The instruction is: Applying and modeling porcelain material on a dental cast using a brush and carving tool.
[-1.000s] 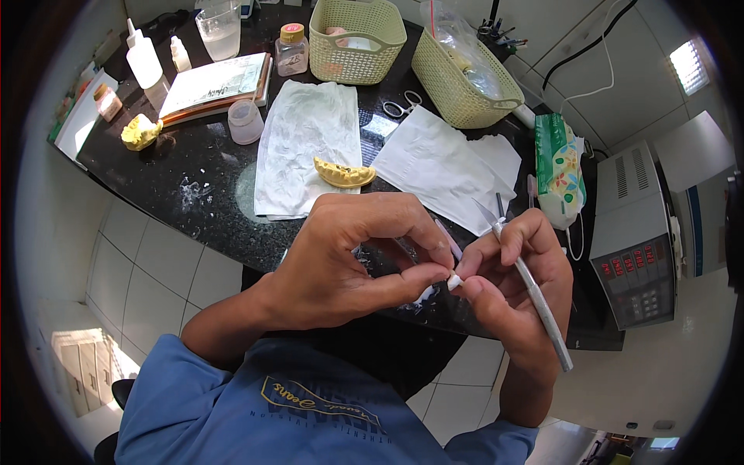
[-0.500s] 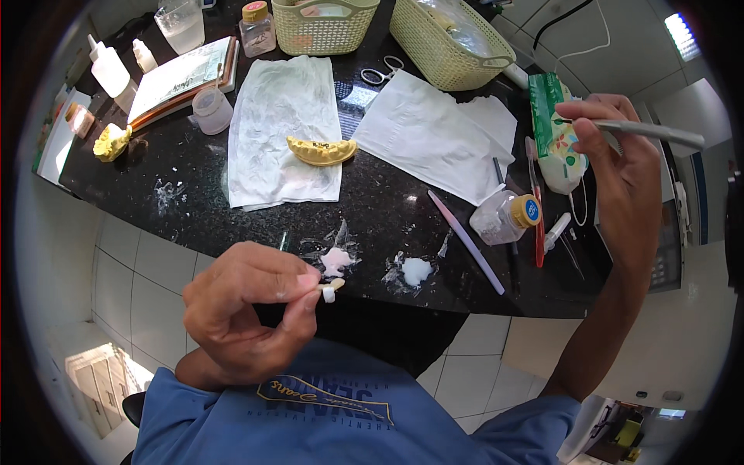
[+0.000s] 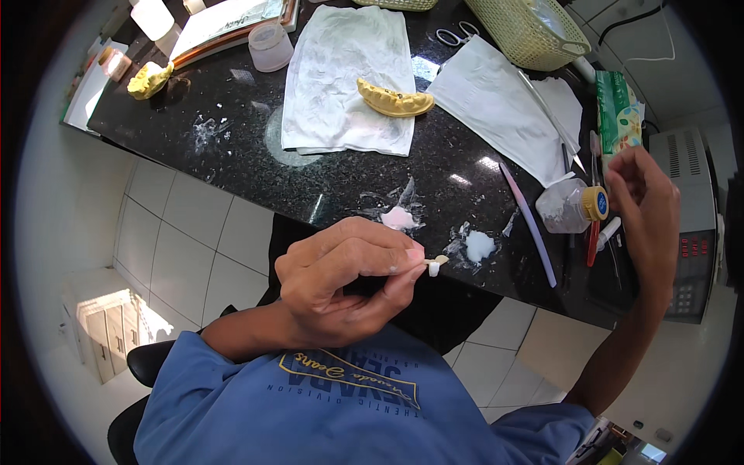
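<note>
My left hand [image 3: 353, 279] is closed in a pinch at the near edge of the dark counter. Between thumb and forefinger is a small cream-coloured piece with a white tooth-shaped block [image 3: 434, 269] on it. To the right, my right hand [image 3: 647, 205] has loosely bent fingers, and nothing shows in them. It is beside a clear jar with a yellow lid [image 3: 564, 206] and a red-handled tool [image 3: 594, 242]. A slim metal instrument [image 3: 549, 115] lies across the white paper [image 3: 492, 105]. Pink powder [image 3: 399, 218] and white powder [image 3: 480, 246] lie in small heaps.
A yellow dental cast [image 3: 395, 101] rests on a folded white towel [image 3: 318, 77]. A pink-lilac stick [image 3: 531, 229] lies near the jar. Farther off are scissors [image 3: 457, 35], a woven basket [image 3: 527, 35], a green packet [image 3: 618, 108], a plastic cup [image 3: 270, 48] and another yellow cast [image 3: 149, 80].
The metal instrument has left my right hand and now lies on the white paper. That hand has moved down beside the jar. The view has shifted, and my left hand keeps its pinch.
</note>
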`<move>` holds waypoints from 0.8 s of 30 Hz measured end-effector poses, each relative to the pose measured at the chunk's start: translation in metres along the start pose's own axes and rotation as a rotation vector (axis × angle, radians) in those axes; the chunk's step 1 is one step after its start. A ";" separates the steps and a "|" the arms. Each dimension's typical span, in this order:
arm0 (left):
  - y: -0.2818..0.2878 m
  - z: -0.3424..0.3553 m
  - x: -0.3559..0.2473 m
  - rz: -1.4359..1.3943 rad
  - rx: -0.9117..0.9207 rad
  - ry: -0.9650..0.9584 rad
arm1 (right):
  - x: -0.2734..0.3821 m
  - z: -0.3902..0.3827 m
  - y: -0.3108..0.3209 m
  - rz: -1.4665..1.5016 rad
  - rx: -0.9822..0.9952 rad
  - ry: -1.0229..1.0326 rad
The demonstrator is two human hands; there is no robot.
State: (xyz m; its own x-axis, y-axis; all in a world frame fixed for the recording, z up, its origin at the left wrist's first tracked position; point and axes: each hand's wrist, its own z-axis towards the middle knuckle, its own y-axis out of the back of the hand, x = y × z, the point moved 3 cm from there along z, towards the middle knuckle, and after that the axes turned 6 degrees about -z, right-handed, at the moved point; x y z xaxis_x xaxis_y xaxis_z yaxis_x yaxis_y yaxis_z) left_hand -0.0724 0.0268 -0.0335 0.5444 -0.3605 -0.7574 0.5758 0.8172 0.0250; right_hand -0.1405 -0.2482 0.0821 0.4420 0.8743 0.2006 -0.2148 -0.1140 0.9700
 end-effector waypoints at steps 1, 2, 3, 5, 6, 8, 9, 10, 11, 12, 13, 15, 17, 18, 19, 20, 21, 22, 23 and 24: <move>0.000 0.000 -0.001 0.000 0.000 -0.002 | -0.006 -0.014 -0.001 0.002 0.046 -0.034; -0.001 0.001 -0.001 -0.005 0.002 -0.001 | -0.012 -0.027 -0.004 0.004 0.091 -0.067; -0.001 0.000 -0.001 -0.003 0.007 0.004 | -0.013 -0.038 -0.007 0.012 0.092 -0.065; 0.000 0.001 -0.002 0.012 0.010 0.004 | -0.011 -0.055 -0.016 0.103 0.196 -0.121; -0.001 0.001 -0.003 0.019 0.016 0.003 | -0.010 -0.059 -0.019 0.106 0.195 -0.121; -0.003 0.000 -0.003 0.035 0.016 0.014 | -0.009 -0.064 -0.023 0.185 0.164 -0.129; -0.004 0.000 -0.004 0.048 0.014 0.023 | -0.012 -0.064 -0.025 0.175 0.165 -0.116; -0.004 0.000 -0.004 0.050 0.018 0.020 | -0.012 -0.063 -0.027 0.179 0.162 -0.117; -0.005 -0.001 -0.005 0.042 0.007 0.034 | -0.011 -0.062 -0.029 0.214 0.155 -0.122; -0.005 -0.001 -0.004 0.035 -0.005 0.046 | -0.011 -0.061 -0.030 0.248 0.148 -0.126; -0.006 -0.002 -0.004 0.038 -0.004 0.043 | -0.014 -0.062 -0.031 0.252 0.145 -0.125; -0.007 -0.003 -0.003 0.046 -0.021 0.019 | -0.023 -0.062 -0.032 0.285 0.167 -0.149; -0.006 -0.003 -0.004 0.081 -0.030 -0.007 | -0.032 -0.066 -0.026 0.363 0.130 -0.176; -0.007 -0.003 -0.005 0.108 -0.038 -0.033 | -0.039 -0.070 -0.019 0.436 0.090 -0.207; -0.010 -0.002 -0.008 0.104 -0.043 -0.034 | -0.048 -0.074 -0.011 0.461 0.067 -0.239; -0.012 -0.001 -0.012 0.104 -0.110 -0.040 | -0.054 -0.081 -0.005 0.454 0.067 -0.238; -0.013 -0.003 -0.015 0.113 -0.177 -0.045 | -0.056 -0.086 0.001 0.557 -0.034 -0.246; -0.016 -0.005 -0.016 0.117 -0.183 -0.043 | -0.057 -0.090 0.007 0.659 -0.136 -0.255; -0.018 -0.009 -0.014 0.083 -0.207 0.011 | -0.055 -0.097 0.010 0.684 -0.283 -0.236; -0.019 -0.011 -0.013 0.051 -0.233 0.064 | -0.054 -0.102 0.008 0.686 -0.276 -0.229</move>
State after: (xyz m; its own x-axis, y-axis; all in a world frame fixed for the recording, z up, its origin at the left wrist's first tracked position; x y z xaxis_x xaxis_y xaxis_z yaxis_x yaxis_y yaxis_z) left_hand -0.0973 0.0208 -0.0317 0.5249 -0.2929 -0.7991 0.3886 0.9178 -0.0812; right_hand -0.2547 -0.2487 0.0647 0.2947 0.5277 0.7966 -0.7018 -0.4463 0.5553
